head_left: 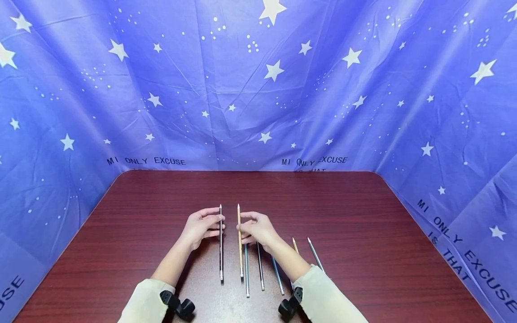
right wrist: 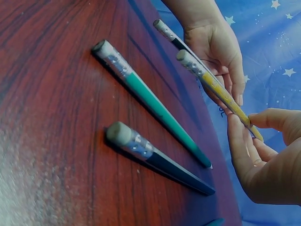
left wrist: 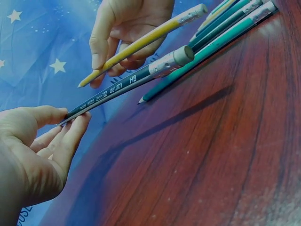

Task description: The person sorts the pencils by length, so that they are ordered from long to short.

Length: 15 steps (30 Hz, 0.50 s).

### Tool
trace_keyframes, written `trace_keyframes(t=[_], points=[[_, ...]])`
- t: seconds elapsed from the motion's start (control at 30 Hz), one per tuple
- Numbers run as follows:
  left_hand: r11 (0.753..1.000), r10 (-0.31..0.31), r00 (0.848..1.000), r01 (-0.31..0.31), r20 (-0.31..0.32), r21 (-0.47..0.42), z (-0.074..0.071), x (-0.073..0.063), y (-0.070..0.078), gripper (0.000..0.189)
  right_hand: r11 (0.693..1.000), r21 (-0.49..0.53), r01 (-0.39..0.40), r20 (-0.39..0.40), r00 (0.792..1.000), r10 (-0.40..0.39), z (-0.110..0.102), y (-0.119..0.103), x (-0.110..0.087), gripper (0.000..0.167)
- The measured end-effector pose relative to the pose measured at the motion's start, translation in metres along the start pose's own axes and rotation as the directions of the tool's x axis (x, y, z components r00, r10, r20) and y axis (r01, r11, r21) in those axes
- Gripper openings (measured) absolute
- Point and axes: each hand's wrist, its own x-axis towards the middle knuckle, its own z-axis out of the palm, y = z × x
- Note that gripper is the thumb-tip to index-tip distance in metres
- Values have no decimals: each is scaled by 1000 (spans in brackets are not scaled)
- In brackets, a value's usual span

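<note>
My left hand [head_left: 198, 229] pinches a black HB pencil [head_left: 221, 258] near its sharpened end between thumb and fingers. Its white eraser end points toward me, and in the left wrist view the black pencil [left wrist: 124, 85] casts a shadow on the wood below. A yellow pencil [head_left: 240, 253] is pinched in my right hand [head_left: 260, 231], also near the tip, with the eraser toward me. The two pencils run side by side, a small gap apart. Just right of the yellow one lies a green pencil [head_left: 247, 273], then another black pencil [head_left: 260, 269].
Under and beside the right forearm lie a blue pencil [head_left: 278, 276], a second yellow pencil [head_left: 295, 245] and a grey-blue pencil [head_left: 316, 254], partly hidden by the arm. The dark red wooden table [head_left: 133, 215] ends at a blue star-patterned curtain [head_left: 242, 89].
</note>
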Motion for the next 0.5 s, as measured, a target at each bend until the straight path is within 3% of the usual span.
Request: trace_keyframes(t=[0.5], points=[[1000,3,1000,-3,8,4,1,6,4,46,1000,6,-16,-7,1000,16,-1,2,6,48]])
